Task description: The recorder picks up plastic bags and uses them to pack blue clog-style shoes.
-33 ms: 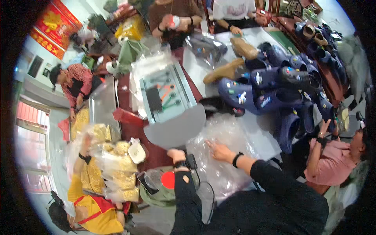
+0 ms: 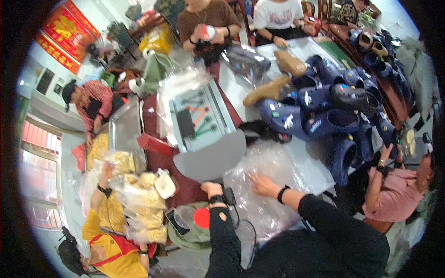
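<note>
My right hand [image 2: 265,185] rests on a heap of clear plastic bags [image 2: 264,217], its fingers stretched toward the left and nothing gripped in them. Beside the near edge of a rounded grey plate [image 2: 211,157] is my left hand [image 2: 212,188]; its fingers are tucked out of sight, so I cannot make out a hold. That plate adjoins a flat blue-grey device [image 2: 221,109] marked with orange, green and dark shapes. Both wrists wear black bands. A small black box with a cable [image 2: 229,196] sits at my left wrist.
Dark blue clogs [image 2: 282,116] with charms crowd the right, near tan shoes [image 2: 266,90]. To the left lie bags of yellowish pieces [image 2: 148,213], a white tub [image 2: 165,184], a metal tray [image 2: 127,125] and a phone [image 2: 178,221]. Several other people work around the table.
The whole view has shifted slightly, so the scene sits a little lower and to the right. My right index finger looks a little less extended. My left hand stays by the plate.
</note>
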A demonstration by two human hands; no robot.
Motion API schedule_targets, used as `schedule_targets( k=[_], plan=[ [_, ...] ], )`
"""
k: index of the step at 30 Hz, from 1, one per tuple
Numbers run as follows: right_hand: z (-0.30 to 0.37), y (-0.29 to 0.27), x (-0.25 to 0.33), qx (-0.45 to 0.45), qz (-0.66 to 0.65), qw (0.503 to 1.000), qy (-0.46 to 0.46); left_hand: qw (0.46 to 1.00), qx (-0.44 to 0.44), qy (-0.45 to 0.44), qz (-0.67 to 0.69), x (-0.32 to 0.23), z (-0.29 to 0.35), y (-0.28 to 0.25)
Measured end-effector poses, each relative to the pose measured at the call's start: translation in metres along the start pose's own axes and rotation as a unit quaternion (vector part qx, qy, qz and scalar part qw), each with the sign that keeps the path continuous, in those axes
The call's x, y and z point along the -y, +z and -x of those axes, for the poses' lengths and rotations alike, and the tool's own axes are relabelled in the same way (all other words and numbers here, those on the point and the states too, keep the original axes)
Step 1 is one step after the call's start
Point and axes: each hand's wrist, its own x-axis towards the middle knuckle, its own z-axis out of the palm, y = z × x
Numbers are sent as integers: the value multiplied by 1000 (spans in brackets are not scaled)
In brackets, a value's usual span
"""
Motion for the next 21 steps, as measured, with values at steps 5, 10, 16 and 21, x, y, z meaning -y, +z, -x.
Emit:
schedule_targets(
  k=[5, 10, 16, 21],
  plan=[
    [-1, 5, 30, -43, -8, 996, -74, 996, -83, 18, 5, -27, -101, -62],
    [-3, -7, 28, -14, -33, 999, -38, 996, -76, 38, -20, -11, -59, -53],
    [-29, -21, 13, 130, -3, 991, 33, 994, -77, 33, -65, -33, 19, -8],
    [-41, -94, 49, 113, 0, 993, -27, 995, -78, 55, -32, -40, 48, 2]
  ],
)
